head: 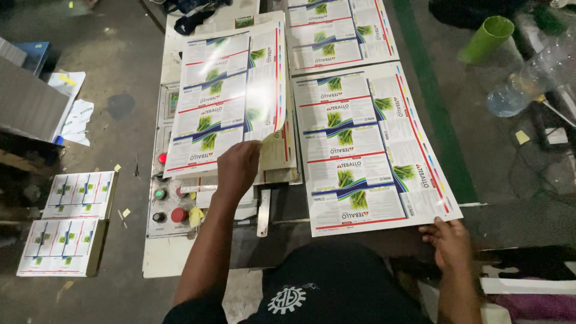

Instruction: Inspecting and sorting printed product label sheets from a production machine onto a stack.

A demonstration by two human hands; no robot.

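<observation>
A grey concrete floor [120, 90] fills the left side of the frame and, past a green painted stripe [435, 102], the right side too. Over it, in the middle, stands a pale machine table [157, 255] with a control panel [165, 180] of red and green round buttons at centre left. Across the table lie big glossy printed sheets, each bearing rows of white labels with green plant pictures and red lines: one flat sheet [366, 150] stretches from the centre to the lower right, another sheet [339, 33] lies at the top centre, and a lifted sheet [228, 96] stands curled and catching glare at upper centre, above a stack of like sheets [279, 159]. The left hand [238, 168], in the middle of the frame, is closed on the lower edge of the lifted sheet, fingers curled under it. The right hand [449, 243], at lower right, pinches the bottom right corner of the flat sheet, thumb on top. At lower left two stacks of smaller printed sheets [69, 222] rest on the floor. At upper right a green plastic cup [487, 37] lies tilted, with a clear plastic bottle [528, 81] just below it. A narrow metal strip [263, 211] lies below the stack, near the left forearm.
</observation>
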